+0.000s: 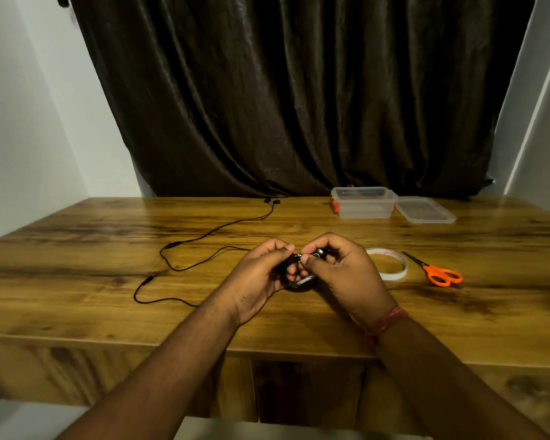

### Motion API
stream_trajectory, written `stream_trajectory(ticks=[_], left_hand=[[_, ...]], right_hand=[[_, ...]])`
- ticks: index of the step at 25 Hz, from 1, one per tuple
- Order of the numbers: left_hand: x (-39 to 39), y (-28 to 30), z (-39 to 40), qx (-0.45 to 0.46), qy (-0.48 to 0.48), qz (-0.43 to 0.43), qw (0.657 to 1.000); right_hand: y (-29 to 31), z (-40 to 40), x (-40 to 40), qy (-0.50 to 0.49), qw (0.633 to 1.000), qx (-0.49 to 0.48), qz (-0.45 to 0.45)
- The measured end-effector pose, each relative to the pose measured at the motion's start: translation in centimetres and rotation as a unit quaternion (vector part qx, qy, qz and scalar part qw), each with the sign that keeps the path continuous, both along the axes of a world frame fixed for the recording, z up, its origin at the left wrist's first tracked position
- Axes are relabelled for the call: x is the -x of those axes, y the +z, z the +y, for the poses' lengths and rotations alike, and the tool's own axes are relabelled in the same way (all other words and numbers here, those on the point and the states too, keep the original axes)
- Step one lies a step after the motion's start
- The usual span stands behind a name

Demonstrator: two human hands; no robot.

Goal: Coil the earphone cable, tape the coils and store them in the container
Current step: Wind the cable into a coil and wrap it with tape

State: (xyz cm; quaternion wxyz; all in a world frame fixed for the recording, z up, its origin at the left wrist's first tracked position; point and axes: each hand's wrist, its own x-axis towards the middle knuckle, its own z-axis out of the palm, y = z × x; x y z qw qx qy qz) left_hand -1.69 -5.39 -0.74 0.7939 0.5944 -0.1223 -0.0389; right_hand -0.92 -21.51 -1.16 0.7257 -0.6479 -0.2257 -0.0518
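Both hands [299, 271] pinch the coiled earphone cable [185, 246]

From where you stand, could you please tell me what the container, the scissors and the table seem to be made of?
Container: clear, slightly frosted plastic; the table shows through its walls.
Scissors: glossy orange handles, probably plastic, and dark blades, likely metal.
Table: wood or wood-look laminate, with brown grain and a soft sheen.

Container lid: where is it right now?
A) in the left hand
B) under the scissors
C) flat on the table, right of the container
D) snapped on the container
C: the lid lies flat on the table just right of the open container, away from both hands and the scissors.
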Motion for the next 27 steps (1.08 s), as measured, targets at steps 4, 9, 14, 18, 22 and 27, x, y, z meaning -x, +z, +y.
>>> stream_trajectory(ticks=[4, 9, 14, 18, 22, 27], left_hand=[[0.1, -0.1, -0.1, -0.030, 0.005, 0.000, 1.000], [0.3, 0.0, -0.2, -0.074, -0.003, -0.019, 0.997], [0.1, 0.1, 0.3, -0.020, -0.063, 0.013, 0.998], [-0.2, -0.1, 0.9, 0.000, -0.092, 0.020, 0.996], [-0.5, -0.1, 1.0, 0.004, -0.102, 0.044, 0.994], [-0.4, -0.2, 0.7, -0.024, -0.054, 0.041, 0.997]], right_hand=[[-0.2, 0.0, -0.3, -0.031, 0.999, 0.015, 0.002], [-0.3, -0.2, -0.3, -0.040, 0.999, 0.019, 0.003], [-0.1, -0.4, -0.2, -0.021, 0.999, -0.020, 0.021], [0.0, -0.5, -0.2, -0.006, 0.999, -0.026, 0.025], [-0.1, -0.4, -0.1, 0.012, 0.999, -0.018, 0.025], [-0.3, -0.4, -0.4, 0.027, 0.999, 0.002, 0.020]])
